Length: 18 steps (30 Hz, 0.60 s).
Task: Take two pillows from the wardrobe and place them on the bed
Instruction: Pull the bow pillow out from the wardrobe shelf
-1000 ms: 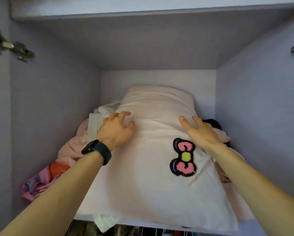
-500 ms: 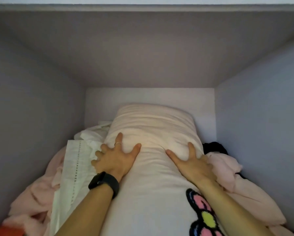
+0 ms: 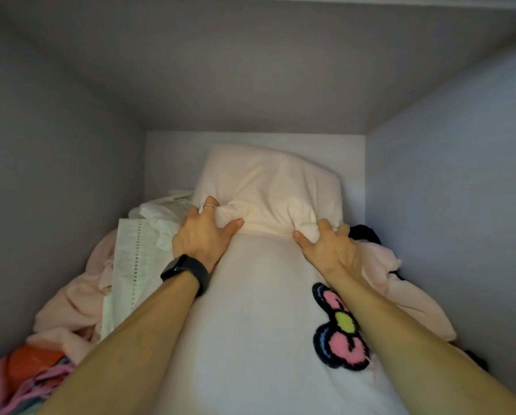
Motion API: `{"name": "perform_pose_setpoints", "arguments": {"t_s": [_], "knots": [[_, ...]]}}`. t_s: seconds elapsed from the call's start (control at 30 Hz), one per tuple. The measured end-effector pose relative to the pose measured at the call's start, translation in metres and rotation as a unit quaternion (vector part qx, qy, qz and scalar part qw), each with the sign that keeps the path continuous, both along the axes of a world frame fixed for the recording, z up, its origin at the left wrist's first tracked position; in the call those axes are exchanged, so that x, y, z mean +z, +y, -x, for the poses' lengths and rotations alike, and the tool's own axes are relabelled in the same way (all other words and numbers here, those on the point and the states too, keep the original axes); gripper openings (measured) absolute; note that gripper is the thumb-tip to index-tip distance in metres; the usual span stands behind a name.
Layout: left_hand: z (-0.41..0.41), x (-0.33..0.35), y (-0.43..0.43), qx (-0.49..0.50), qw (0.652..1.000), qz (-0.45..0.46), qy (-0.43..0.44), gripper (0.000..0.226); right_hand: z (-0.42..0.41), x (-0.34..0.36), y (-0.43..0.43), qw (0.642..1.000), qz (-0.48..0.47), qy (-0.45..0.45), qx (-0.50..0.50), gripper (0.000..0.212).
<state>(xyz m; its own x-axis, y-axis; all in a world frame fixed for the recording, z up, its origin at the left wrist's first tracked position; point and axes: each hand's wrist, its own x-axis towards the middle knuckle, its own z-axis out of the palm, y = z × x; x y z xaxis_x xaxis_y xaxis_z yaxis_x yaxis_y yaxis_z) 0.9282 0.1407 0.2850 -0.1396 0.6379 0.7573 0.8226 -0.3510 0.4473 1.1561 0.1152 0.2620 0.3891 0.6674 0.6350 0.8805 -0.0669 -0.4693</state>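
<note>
dim lilac-grey wardrobe walls (image 3: 56, 175)

A single head-worn view faces forward into the wardrobe (image 3: 445, 175), close enough that its side walls (image 3: 56, 175) and ceiling (image 3: 250, 70) fill the frame edges (wide-angle, so they splay outward). The back wall (image 3: 172, 157) sits mid-frame; both arms (image 3: 137, 339) enter from the bottom edge.

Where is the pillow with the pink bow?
In the head view the bow pillow lies front and centre in the wardrobe, the pale pink pillow right behind it and folded white linen on its left.
</note>
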Motion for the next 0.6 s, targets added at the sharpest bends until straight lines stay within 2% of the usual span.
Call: {"name": "perform_pose_setpoints", "arguments": {"t_s": [0.17,0.33,0.6], "knots": [[0.003,0.012,-0.029,-0.004,0.999,-0.038,-0.010,0.054,0.001,0.013,-0.024,0.997,-0.081,-0.020,0.002,0.059],[0.005,0.016,-0.068,0.013,0.998,-0.050,-0.019,0.055,0.000,0.019,-0.053,0.993,-0.114,-0.029,0.017,0.058],[0.014,-0.034,-0.177,0.071,0.995,-0.038,-0.066,0.055,0.009,-0.029,-0.111,0.979,-0.158,0.015,0.128,0.053]]}}
